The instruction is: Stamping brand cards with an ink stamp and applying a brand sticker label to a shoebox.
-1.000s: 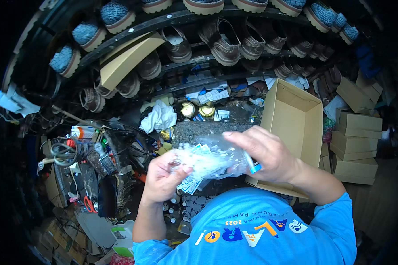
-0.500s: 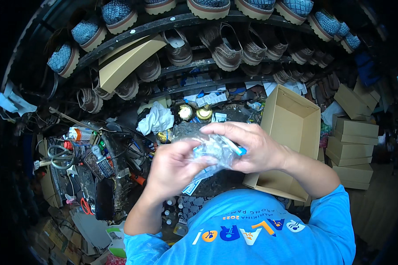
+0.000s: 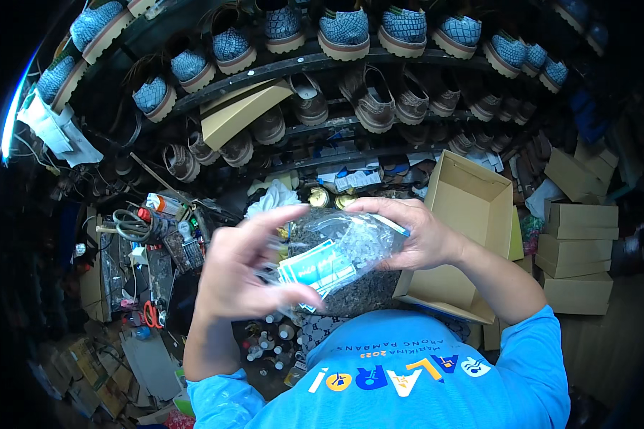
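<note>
You've got a clear plastic bag [image 3: 343,254] up in front of your chest, right over the dark worktop [image 3: 358,293]. Your right hand [image 3: 418,232] is curled around its right end, fingers over the top edge and thumb underneath, so that's a proper grip. Your left hand [image 3: 247,268] is mostly open with the fingers spread (index pointing up and out), and only the thumb presses against the bag's lower left corner. Inside the bag there's a teal and white card [image 3: 315,268]. Just right of your right forearm sits an open cardboard box [image 3: 465,214], with a stack of shut boxes [image 3: 576,257] beyond it. Shelves of shoes [image 3: 350,64] curve across the back.
</note>
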{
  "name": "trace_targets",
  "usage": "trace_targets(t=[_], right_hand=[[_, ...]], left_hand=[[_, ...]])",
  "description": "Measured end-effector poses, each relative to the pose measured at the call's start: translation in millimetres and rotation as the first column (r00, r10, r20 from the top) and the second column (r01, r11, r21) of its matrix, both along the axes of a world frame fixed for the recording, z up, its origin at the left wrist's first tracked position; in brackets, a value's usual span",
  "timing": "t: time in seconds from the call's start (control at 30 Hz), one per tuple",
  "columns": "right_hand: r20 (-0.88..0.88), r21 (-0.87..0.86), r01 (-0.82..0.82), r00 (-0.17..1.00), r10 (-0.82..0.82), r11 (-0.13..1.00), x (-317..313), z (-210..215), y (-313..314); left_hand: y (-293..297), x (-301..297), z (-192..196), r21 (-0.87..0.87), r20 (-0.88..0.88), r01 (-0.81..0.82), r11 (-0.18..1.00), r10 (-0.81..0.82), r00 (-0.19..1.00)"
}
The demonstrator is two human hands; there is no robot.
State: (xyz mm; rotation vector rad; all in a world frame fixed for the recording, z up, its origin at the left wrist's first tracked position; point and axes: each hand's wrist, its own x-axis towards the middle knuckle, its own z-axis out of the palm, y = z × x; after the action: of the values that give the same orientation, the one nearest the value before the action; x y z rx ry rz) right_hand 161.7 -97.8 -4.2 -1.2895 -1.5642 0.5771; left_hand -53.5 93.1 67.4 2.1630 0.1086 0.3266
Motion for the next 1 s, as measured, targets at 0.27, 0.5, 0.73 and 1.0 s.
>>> trace_targets(t=[0.27, 0.5, 0.73, 1.0], right_hand=[[0.122, 0.009, 0.085, 0.989, -0.085, 0.996, -21.9, -1.5, 10.1], [-0.316, -0.186, 0.463, 0.807, -0.499, 0.866, 11.5, -18.6, 1.3], [-0.786, -0.308, 0.272, 0.468, -0.405, 0.912, -0.4, -32.5, -41.9], [-0.857, -0.458, 0.240, 0.138, -0.497, 0.856, 7.6, -65.1, -27.6]], left_hand=[[-37.4, 27.1, -2.4, 0.585, -0.161, 0.047, 0.810, 0.059, 0.985], [48.4, 17.3, -75.9, 0.050, -0.145, -0.290, 0.956, 0.294, 0.945], [113.4, 4.4, -284.0, -0.584, -0.561, -0.745, 0.323, 0.503, 0.658], [108.5, 68.2, -453.4, -0.792, -0.560, -0.604, -0.086, 0.496, 0.664]])
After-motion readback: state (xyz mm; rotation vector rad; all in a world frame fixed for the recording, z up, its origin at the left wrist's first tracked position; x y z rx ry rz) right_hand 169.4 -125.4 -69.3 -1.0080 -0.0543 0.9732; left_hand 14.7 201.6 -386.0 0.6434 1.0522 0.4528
